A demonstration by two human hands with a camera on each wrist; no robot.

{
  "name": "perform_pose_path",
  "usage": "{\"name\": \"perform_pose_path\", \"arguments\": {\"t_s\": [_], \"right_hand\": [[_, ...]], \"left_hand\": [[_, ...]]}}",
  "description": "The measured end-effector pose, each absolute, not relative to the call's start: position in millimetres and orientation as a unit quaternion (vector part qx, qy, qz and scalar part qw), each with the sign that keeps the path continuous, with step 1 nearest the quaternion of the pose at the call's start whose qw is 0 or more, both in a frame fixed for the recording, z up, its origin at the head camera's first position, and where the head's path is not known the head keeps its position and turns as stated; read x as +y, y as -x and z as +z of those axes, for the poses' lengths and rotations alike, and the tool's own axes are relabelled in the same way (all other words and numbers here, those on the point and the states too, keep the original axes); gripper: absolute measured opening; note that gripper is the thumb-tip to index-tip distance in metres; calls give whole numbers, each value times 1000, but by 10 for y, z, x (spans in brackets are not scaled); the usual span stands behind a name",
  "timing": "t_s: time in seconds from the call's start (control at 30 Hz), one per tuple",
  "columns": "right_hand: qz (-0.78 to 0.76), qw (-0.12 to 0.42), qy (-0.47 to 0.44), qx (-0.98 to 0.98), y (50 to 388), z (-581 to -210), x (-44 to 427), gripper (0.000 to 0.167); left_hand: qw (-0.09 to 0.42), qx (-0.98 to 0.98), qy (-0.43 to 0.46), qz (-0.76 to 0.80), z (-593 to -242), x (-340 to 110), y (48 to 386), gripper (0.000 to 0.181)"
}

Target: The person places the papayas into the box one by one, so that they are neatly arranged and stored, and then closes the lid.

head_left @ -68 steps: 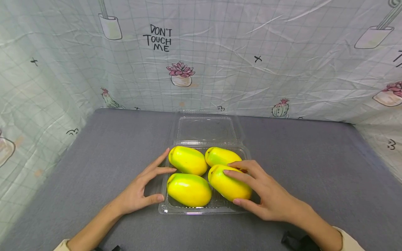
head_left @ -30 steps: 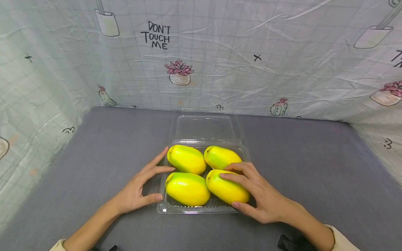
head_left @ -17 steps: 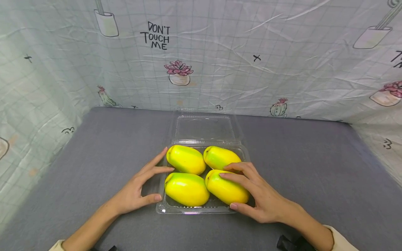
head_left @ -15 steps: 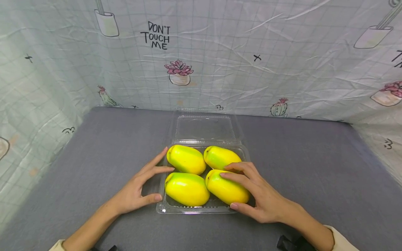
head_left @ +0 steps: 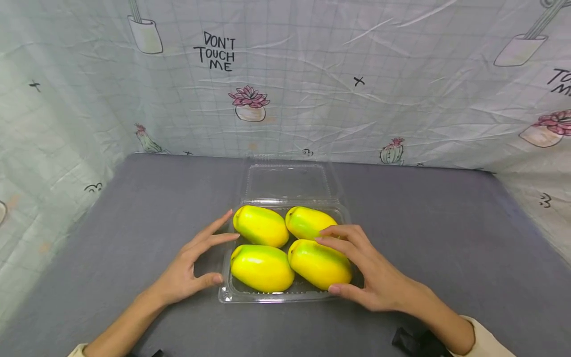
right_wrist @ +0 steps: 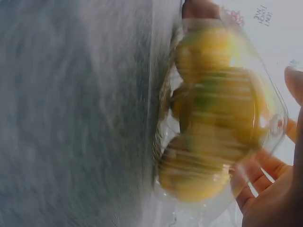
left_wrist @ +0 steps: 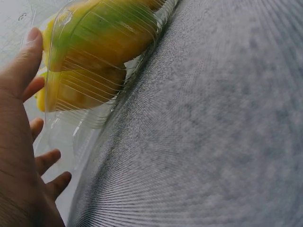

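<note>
Several yellow-green fruits lie in two rows in a clear plastic container (head_left: 276,298) with its lid (head_left: 287,182) folded back. The left hand (head_left: 180,272) is spread at the container's left side, fingertips by the rim and the back-left fruit (head_left: 261,226); the left wrist view shows that hand (left_wrist: 19,132) beside the wall. Over the front-right fruit (head_left: 318,265) the right hand (head_left: 383,275) arches, fingers apart and thumb near its front edge, without a visible grip. In the right wrist view this hand (right_wrist: 270,194) is spread beside the container. Its fingers partly cover the back-right fruit (head_left: 308,222).
A grey cloth surface (head_left: 169,188) runs under everything. Patterned curtain (head_left: 303,89) closes off the back and both sides. A black object (head_left: 408,342) sits near the right sleeve (head_left: 482,342) at the front edge.
Earlier the front-right fruit shifted slightly forward under the right hand. Since then the right fingertips have lifted off it and moved a little back. The left hand stays by the container; the view shifted slightly.
</note>
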State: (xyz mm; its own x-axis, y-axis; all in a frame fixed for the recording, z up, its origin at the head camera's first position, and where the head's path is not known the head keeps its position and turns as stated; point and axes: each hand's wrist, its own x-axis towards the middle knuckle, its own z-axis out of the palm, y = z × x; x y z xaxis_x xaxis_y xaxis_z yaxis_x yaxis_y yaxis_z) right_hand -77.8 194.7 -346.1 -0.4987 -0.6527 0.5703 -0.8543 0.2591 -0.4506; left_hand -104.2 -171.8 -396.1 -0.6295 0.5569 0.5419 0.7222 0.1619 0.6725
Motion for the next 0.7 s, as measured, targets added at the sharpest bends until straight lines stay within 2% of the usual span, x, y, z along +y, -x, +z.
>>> {"name": "perform_pose_path", "arguments": {"t_s": [0.13, 0.37, 0.57, 0.7], "right_hand": [[375, 135, -475, -784, 790, -3436, 1990, 60], [373, 131, -441, -806, 838, -3348, 2128, 61], [399, 114, -360, -836, 988, -3242, 2257, 59], [431, 81, -290, -851, 1120, -3229, 2317, 61]], "left_hand": [[104, -752, 404, -510, -3901, -1728, 1034, 65], [107, -734, 379, -553, -3693, -1724, 1068, 62], [102, -753, 322, -564, -3483, -1727, 1225, 58], [100, -758, 268, -586, -3412, -1695, 1355, 51]]}}
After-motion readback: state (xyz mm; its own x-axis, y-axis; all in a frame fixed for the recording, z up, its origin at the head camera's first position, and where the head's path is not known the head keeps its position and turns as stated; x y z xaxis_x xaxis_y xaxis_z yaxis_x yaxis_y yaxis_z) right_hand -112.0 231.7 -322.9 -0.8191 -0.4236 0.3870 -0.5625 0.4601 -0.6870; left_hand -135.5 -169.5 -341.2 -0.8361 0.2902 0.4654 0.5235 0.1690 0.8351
